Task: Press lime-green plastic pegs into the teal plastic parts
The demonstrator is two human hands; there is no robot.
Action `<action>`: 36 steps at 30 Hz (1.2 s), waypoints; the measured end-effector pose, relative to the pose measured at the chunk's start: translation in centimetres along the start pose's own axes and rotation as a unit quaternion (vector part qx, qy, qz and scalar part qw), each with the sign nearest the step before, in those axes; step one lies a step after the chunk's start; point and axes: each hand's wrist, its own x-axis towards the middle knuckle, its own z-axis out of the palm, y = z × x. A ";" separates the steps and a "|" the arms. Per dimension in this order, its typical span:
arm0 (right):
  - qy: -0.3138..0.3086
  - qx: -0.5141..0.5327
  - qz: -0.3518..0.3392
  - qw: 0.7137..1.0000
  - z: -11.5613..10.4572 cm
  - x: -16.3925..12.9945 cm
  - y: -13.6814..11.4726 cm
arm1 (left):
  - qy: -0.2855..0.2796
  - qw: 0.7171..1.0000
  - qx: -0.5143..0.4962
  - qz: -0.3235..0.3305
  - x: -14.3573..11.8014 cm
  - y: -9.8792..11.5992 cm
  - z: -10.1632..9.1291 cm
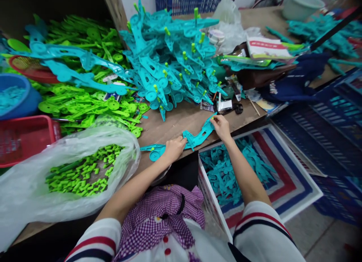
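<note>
A long turquoise plastic part (202, 135) with a wheel-like disc at its left end lies at the front edge of the table. My left hand (174, 148) is closed around its middle and hides a stretch of it. At the part's upper right end, the fingertips of my right hand (221, 128) pinch a small yellow-green peg, only partly visible, against the turquoise plastic. Another small green peg (153, 149) shows near the disc. To the left, a clear plastic bag (124, 171) lies open with many short green pegs (82, 175) inside.
A tall heap of turquoise parts (169, 62), many with green pegs, stands behind my hands. Bright green parts (85, 107) pile up at left beside a red basin (26, 141) and blue tub (19, 92). A striped-lined crate (296, 171) with turquoise parts sits below right.
</note>
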 end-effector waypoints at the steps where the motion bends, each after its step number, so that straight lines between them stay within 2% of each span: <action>1: -0.003 -0.018 -0.019 1.000 0.0 0.1 0.0 | -0.001 1.000 0.000 0.001 0.0 0.0 0.0; 5: 0.002 -0.031 -0.029 0.999 0.0 -0.2 0.5 | -0.007 1.000 0.007 0.002 0.0 0.0 0.1; 9: 0.024 -0.033 0.003 0.999 0.2 -1.1 0.9 | -0.010 1.000 0.002 0.000 0.0 0.0 0.2; 14: -0.009 -0.071 -0.017 0.997 0.6 -0.6 0.4 | -0.013 1.000 -0.017 -0.004 0.1 0.0 0.1; 19: -0.038 -0.083 -0.005 0.996 -0.8 -1.1 -0.9 | -0.015 1.000 -0.021 -0.013 -0.2 0.1 -0.6; 21: -0.073 -0.118 -0.047 0.989 -1.4 -2.5 -1.9 | -0.007 0.999 -0.037 0.009 -0.6 0.0 -0.9; 22: -0.112 -0.147 -0.077 0.980 -1.6 -3.4 -2.4 | -0.005 0.999 -0.043 0.026 -0.8 -0.1 -1.0; 24: -0.214 -0.201 -0.128 0.947 -1.9 -4.9 -3.6 | -0.012 0.997 -0.041 0.056 -1.4 -0.3 -1.0; 26: -0.292 -0.224 -0.150 0.918 -2.0 -5.8 -4.5 | -0.024 0.997 -0.025 0.072 -1.8 -0.3 -0.9; 29: -0.307 -0.227 -0.159 0.911 -2.5 -6.8 -5.1 | -0.022 0.995 -0.005 0.102 -2.3 0.1 -0.8; 32: -0.244 -0.224 -0.188 0.924 -4.2 -8.5 -4.7 | 0.049 0.985 -0.013 0.164 -3.3 1.3 -2.2; 34: -0.161 -0.208 -0.210 0.941 -6.0 -10.1 -4.0 | 0.154 0.962 -0.047 0.219 -4.7 2.5 -4.4; 36: -0.063 -0.179 -0.213 0.959 -8.2 -11.3 -3.6 | 0.279 0.916 -0.116 0.262 -6.6 3.7 -7.5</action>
